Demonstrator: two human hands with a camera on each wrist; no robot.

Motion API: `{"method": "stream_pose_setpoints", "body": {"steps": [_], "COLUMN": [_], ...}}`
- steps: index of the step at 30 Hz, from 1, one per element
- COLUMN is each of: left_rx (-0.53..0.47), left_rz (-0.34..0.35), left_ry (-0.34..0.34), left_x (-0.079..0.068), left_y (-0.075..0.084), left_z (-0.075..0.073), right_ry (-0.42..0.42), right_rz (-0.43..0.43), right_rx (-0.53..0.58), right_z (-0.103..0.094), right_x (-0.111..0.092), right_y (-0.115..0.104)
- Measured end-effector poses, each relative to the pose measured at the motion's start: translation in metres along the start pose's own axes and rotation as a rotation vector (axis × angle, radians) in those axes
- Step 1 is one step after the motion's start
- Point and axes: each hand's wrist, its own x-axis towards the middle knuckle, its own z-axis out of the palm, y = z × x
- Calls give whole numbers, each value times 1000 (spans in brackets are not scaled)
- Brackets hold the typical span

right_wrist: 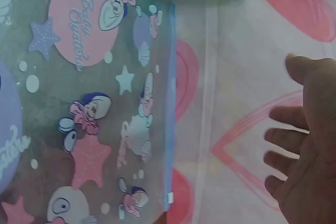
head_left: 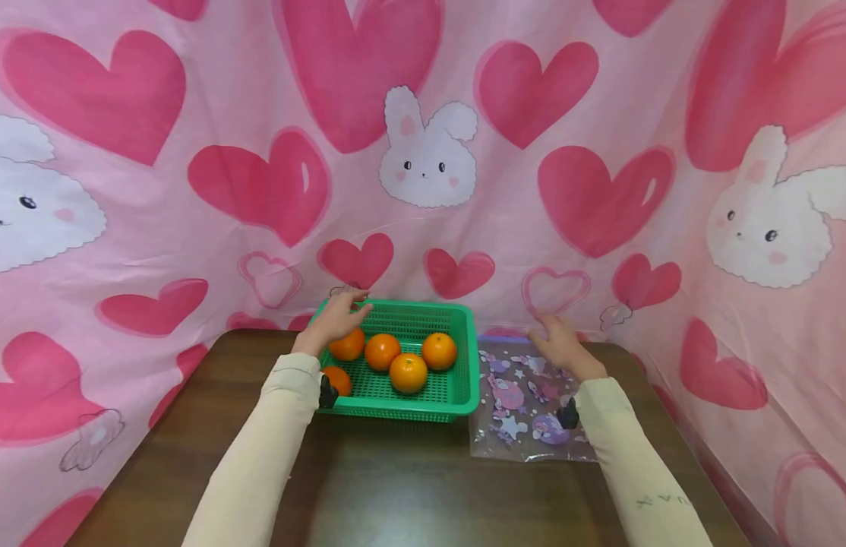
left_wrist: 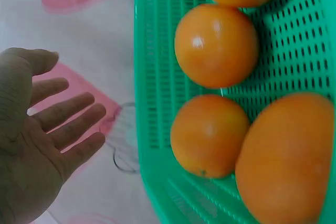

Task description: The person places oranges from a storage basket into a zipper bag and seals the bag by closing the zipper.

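Observation:
Above the left side of a green plastic basket (head_left: pixel 465 380), my left hand (head_left: pixel 336 317) hovers with its fingers extended, holding nothing. Several oranges (head_left: pixel 408 373) lie in the basket, and one at the left is partly hidden behind the hand. In the left wrist view, the fingers (left_wrist: pixel 65 111) are spread beside the basket wall (left_wrist: pixel 140 77). To the right lies a flat clear zip bag (head_left: pixel 512 403) printed with cartoon figures, stars and shells. Over its far right part is my right hand (head_left: pixel 563 348), fingers straight and nothing held. The bag's zip edge (right_wrist: pixel 170 103) is bluish purple.
Basket and bag sit side by side on a dark brown wooden table (head_left: pixel 389 479). A pink cloth (head_left: pixel 430 228) with hearts and rabbits hangs closely behind the table and along both sides.

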Motion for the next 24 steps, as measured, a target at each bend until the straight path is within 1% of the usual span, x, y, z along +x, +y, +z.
{"method": "stream_pose_setpoints", "body": {"steps": [3,5,10,12,14,15,18,19,22,24], "left_rx": [-23,-20,-42,-50,-51,-51,-63,-64,-75,-75], "left_rz": [27,41,90,112,128,128,124,130,121,122], "left_ry": [-10,-16,-33,-41,-48,-53,-70,-76,-102,-121], "left_x": [4,7,17,20,24,25,31,32,36,39], "left_y": [11,18,34,42,50,55,64,67,76,81], "left_z": [6,12,31,38,46,50,61,65,77,85], "right_ry": [-23,-39,-73,-100,-145,-170,-214,-222,-231,-247], "right_rz": [-35,-39,-14,1,28,39,37,43,25,34], "right_rx": [27,66,142,151,176,179,160,153,104,91], "right_z": [6,11,23,27,32,34,41,43,49,51], "right_x": [3,5,9,10,11,13,18,19,25,28], "right_y": [5,10,18,18,17,17,16,16,18,20]}}
